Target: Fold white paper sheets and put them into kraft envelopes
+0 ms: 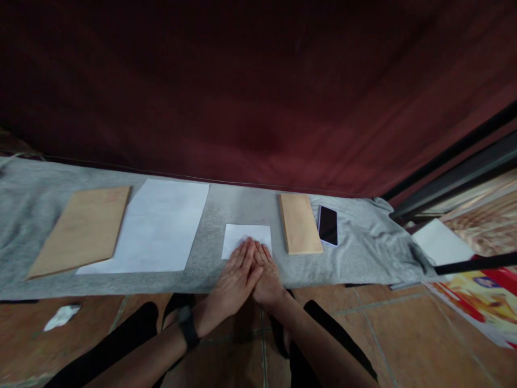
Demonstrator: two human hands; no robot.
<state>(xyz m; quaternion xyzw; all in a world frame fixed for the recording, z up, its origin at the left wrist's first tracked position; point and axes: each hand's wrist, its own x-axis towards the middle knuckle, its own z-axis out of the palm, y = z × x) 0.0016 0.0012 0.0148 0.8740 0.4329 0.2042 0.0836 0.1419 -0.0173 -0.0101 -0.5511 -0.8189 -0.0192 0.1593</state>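
Observation:
A small white sheet of paper (234, 235) lies on the grey cloth at the middle of the narrow table. My left hand (236, 275), with a dark band on its wrist, rests flat on the sheet's near part. Beside it, and partly under its thumb, my right hand (266, 277) also lies flat, fingers stretched forward. The two hands touch along their inner edges and cover part of the sheet's near edge. Neither hand grips anything that I can see.
Left of the hands lie a large white sheet (161, 226) and a brown board (83, 226) overlapping it. To the right are a brown paper-covered block (301, 223) and a phone (328, 225). A dark red curtain (250, 108) hangs behind the grey cloth (210, 231).

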